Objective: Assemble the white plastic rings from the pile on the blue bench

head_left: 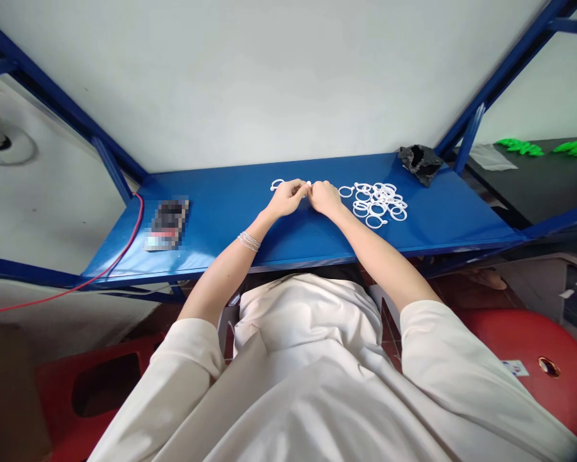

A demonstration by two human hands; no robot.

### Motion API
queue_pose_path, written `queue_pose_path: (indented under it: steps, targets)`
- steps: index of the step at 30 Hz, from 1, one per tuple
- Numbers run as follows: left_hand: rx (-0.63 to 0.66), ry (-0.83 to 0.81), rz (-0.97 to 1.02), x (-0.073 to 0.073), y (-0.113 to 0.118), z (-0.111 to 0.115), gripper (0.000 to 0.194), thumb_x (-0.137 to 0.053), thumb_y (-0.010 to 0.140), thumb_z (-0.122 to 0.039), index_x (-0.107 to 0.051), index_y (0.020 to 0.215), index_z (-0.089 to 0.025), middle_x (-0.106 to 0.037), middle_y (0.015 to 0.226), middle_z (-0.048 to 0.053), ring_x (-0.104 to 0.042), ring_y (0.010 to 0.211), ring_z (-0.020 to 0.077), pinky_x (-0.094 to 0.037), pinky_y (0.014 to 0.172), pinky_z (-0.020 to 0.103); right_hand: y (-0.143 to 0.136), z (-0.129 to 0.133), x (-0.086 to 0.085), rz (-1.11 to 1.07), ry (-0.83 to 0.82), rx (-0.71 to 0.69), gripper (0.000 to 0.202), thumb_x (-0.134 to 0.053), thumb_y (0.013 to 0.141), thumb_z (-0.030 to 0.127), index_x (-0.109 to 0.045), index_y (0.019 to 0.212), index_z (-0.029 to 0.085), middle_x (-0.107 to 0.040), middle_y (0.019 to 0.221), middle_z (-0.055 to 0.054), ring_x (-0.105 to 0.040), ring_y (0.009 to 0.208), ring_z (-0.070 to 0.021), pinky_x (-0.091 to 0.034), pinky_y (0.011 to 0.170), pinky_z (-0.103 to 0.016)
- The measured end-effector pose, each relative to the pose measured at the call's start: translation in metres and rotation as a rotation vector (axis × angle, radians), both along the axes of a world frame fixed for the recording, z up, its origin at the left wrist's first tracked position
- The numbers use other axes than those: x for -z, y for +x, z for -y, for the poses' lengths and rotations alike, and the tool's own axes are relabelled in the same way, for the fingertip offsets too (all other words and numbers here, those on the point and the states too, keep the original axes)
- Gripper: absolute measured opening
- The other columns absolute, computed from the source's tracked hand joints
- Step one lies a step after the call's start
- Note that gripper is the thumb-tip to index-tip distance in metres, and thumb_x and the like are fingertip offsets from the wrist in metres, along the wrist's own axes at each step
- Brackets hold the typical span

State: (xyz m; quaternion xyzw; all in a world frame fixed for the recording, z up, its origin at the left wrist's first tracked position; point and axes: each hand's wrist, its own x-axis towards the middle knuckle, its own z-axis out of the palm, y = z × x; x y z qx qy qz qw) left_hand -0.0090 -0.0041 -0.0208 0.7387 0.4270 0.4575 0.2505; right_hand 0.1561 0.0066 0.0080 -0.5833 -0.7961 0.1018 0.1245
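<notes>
My left hand [288, 197] and my right hand [325, 196] meet above the blue table, fingers curled and thumbs close together. A small white piece [309, 184] shows between their fingertips; most of it is hidden by the fingers. Just left of my left hand is a white plastic ring [277, 181] with a small knob, partly covered by that hand. To the right of my right hand lies a loose pile of white rings [377, 208], several overlapping, each with a little eyelet. One ring [346, 192] sits at the pile's left side, nearest my right hand.
The blue table [221, 212] backs onto a pale wall. A crumpled black bag [420, 164] stands at its back right corner, and a blurred phone-like object [167, 224] lies on the left. A red cable [135, 234] crosses the left edge. Red stools [519, 353] flank me.
</notes>
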Motion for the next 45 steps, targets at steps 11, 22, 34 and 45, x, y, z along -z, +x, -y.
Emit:
queue_pose_path:
  steps: [11,22,34,45]
  targets:
    - [0.023,0.023,0.147,0.003,0.009,-0.007,0.067,-0.057,0.105,-0.078,-0.052,0.068,-0.023,-0.047,0.064,0.000,-0.040,0.062,0.0160,-0.033,0.064,0.035,0.000,-0.019,0.015,-0.502,-0.118,-0.119,0.072,-0.034,0.124,0.047,-0.066,0.065,0.021,-0.063,0.055,-0.009,-0.072,0.069,-0.0254,-0.056,0.078,-0.033]
    - [-0.083,-0.012,0.094,0.000,0.006,0.003,0.058,-0.060,0.108,-0.069,-0.059,0.073,-0.024,-0.053,0.065,0.001,-0.044,0.061,0.0160,-0.035,0.061,0.034,0.006,-0.028,0.022,-0.694,-0.240,-0.196,0.083,-0.048,0.112,0.082,-0.047,0.051,0.026,-0.054,0.046,-0.005,-0.053,0.049,-0.0175,-0.047,0.062,-0.033]
    - [-0.341,0.052,0.100,0.005,-0.003,-0.006,0.014,-0.072,0.106,-0.034,-0.068,0.097,-0.023,-0.074,0.094,0.006,-0.062,0.074,0.0159,-0.049,0.069,0.030,0.008,-0.013,0.009,-0.568,-0.183,-0.245,0.083,-0.068,0.100,0.085,-0.052,0.048,0.023,-0.058,0.049,-0.004,-0.058,0.055,-0.0168,-0.044,0.066,-0.032]
    - [-0.242,-0.038,0.135,0.003,-0.001,-0.003,0.011,-0.067,0.105,-0.031,-0.072,0.100,-0.023,-0.077,0.099,0.007,-0.067,0.074,0.0161,-0.055,0.069,0.029,0.008,-0.010,0.011,-0.546,-0.136,-0.294,0.080,-0.074,0.094,0.080,-0.042,0.047,0.024,-0.054,0.050,-0.002,-0.051,0.056,-0.0146,-0.035,0.061,-0.032]
